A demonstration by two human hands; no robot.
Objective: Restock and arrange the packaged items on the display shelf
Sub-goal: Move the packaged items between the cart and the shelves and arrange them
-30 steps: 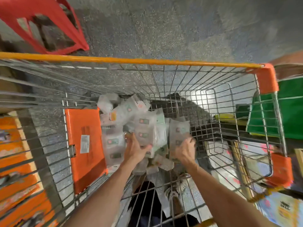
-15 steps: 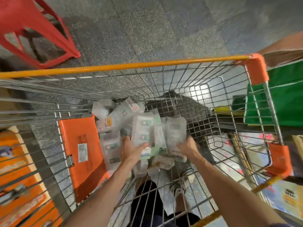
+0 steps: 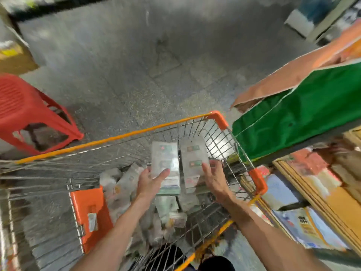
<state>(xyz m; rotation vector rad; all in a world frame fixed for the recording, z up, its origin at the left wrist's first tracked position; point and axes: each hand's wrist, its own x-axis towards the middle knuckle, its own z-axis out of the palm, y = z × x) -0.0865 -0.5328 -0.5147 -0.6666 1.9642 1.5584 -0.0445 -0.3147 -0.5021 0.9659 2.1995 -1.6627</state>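
Grey speckled floor (image 3: 136,75) fills the upper view. An orange-rimmed wire shopping cart (image 3: 117,137) sits mid-frame. A green fabric bag (image 3: 293,114) is just beside its right corner, and a red plastic stool (image 3: 29,106) stands well off to its left. The shelf stock at lower right is blurred and I can't read it. An orange plastic seat flap (image 3: 88,208) lies against the cart's near wire wall. A loose pile of clear plastic packets (image 3: 119,184) sits in the basket bottom.

Task items are two flat stacks of clear packets with red/green labels, held side by side above the pile, tops tilted away.
- Left stack (image 3: 166,163) is in the left hand (image 3: 150,181). The thumb is clamped across the lower front; the fingers are behind it, out of sight.
- Right stack (image 3: 192,159) is in the right hand (image 3: 214,178). The thumb is on the front and the fingers wrap round the right edge, low down.

Handling, my read:
- The stacks look light, and flat enough to keep their shape.
- The film is likely slippery, so loose packets can shear and fan out.
- Both grips are low, which leaves the tops unsupported. Better to squeeze through the thickness nearer mid-height, or cup the bottom edge.
- Contents are unreadable, so fragility is unknown. Don't crush.
- At the shelf, land the bottom edge first, then square up.
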